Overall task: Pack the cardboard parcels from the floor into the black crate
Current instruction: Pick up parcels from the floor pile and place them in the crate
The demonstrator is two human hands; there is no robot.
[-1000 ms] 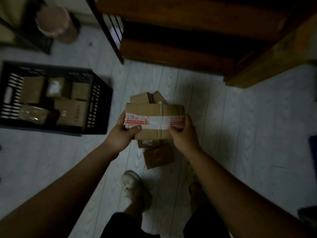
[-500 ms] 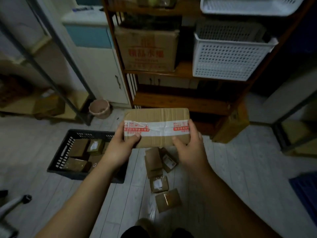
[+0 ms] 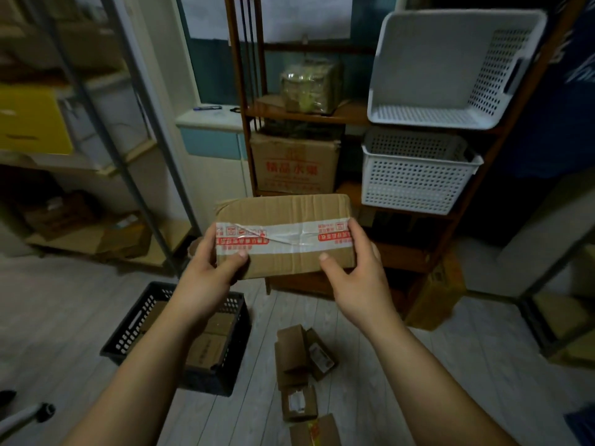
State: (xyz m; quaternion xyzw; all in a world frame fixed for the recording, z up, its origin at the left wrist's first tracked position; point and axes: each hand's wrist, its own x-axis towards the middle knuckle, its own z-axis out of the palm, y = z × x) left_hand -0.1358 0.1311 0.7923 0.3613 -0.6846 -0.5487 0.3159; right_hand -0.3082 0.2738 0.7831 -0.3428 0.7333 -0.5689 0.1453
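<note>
Parcel (image 3: 285, 235) sits level between your two hands, raised well above the floor (image 3: 418, 365), with its taped face turned toward you. Your left hand (image 3: 209, 278) grips the left end, thumb pressed on the tape and fingers curled behind. Your right hand (image 3: 357, 278) grips the right end the same way. The crate (image 3: 128, 333) stands on the floor down to your left, with packed parcels (image 3: 212, 342) already lying in it. Loose parcels (image 3: 302, 352) wait on the floor just beside it.

The step in hand looks like the carry to the crate. Keep both thumbs on until you are over the opening. Look down first (your left forearm hides a good part of the inside, so where the free room lies cannot be told from here). This one looks larger than those already packed, so it will probably have to lie flat on top of them or along a wall. Lower it level, not dropped, clear of the rim, and draw your fingers out from behind only once it rests.
</note>
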